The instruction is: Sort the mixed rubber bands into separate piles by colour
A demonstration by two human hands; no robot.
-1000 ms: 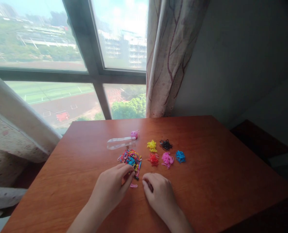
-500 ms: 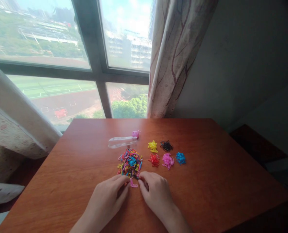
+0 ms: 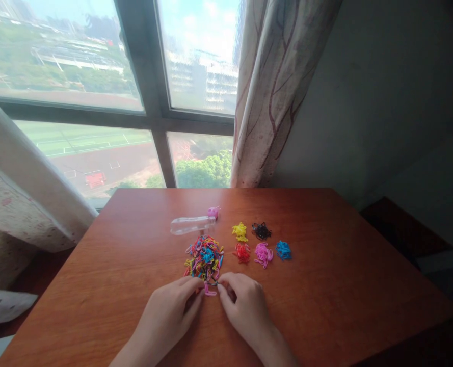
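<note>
A mixed heap of small coloured rubber bands (image 3: pixel 204 257) lies on the table in front of both hands. My left hand (image 3: pixel 172 306) is closed in a pinch at the heap's near edge, its fingertips on pink rubber bands (image 3: pixel 210 291). Opposite it, my right hand (image 3: pixel 245 303) pinches the end of a black rubber band (image 3: pixel 214 283), which stretches toward the heap. Sorted by colour, small piles sit to the right: yellow bands (image 3: pixel 240 232), black bands (image 3: pixel 261 231), red bands (image 3: pixel 242 253), pink bands (image 3: pixel 263 255) and blue bands (image 3: pixel 283 250).
Behind the heap a clear plastic container (image 3: pixel 191 225) lies on its side, with a pink cap-like piece (image 3: pixel 213 212) at its right end. The brown wooden table (image 3: pixel 337 285) reaches a window (image 3: pixel 153 117) with curtains (image 3: pixel 275 92) on either side.
The black band at my right fingertips now shows more plainly between the hands. Both hands have otherwise hardly moved, and the piles are unchanged.
</note>
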